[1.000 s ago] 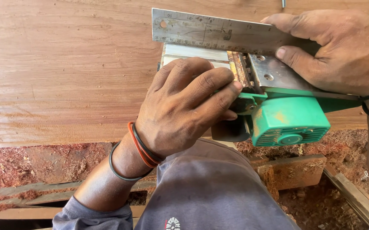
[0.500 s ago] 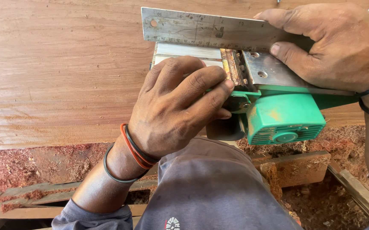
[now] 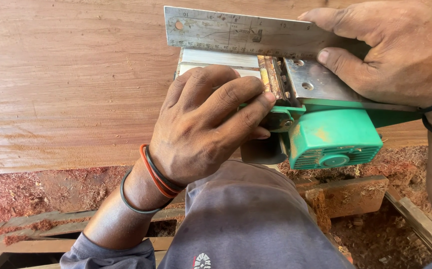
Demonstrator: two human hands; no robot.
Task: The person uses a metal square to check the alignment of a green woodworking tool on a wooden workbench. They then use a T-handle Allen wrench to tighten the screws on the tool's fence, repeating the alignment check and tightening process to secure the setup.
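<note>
The left hand (image 3: pixel 201 124) lies curled over the upturned sole of a green electric planer (image 3: pixel 325 134), its fingers bent and pressing down on the front part of the metal base plate (image 3: pixel 315 84), with the fingertips reaching the cutter slot near the middle of the tool. The wrist carries red and black bands. The right hand (image 3: pixel 390 55) is closed on a steel ruler (image 3: pixel 236 32): the thumb and fingers pinch its right end and hold the blade flat on edge along the far side of the planer's base, so the ruler runs leftward from that hand and passes just beyond the knuckles of the left hand. A thin black band circles the right wrist.

The planer lies upside down between the two hands, its green motor housing with the vent grille facing the camera, just to the right of the left hand and below the right. It rests on the near edge of a broad reddish wooden board (image 3: pixel 66 84) that serves as the worktop. Below, the person's knee in grey cloth (image 3: pixel 246 219) rises towards the tool, and red sawdust (image 3: pixel 41 189) covers the floor and the timber offcuts (image 3: pixel 355 194) there.
</note>
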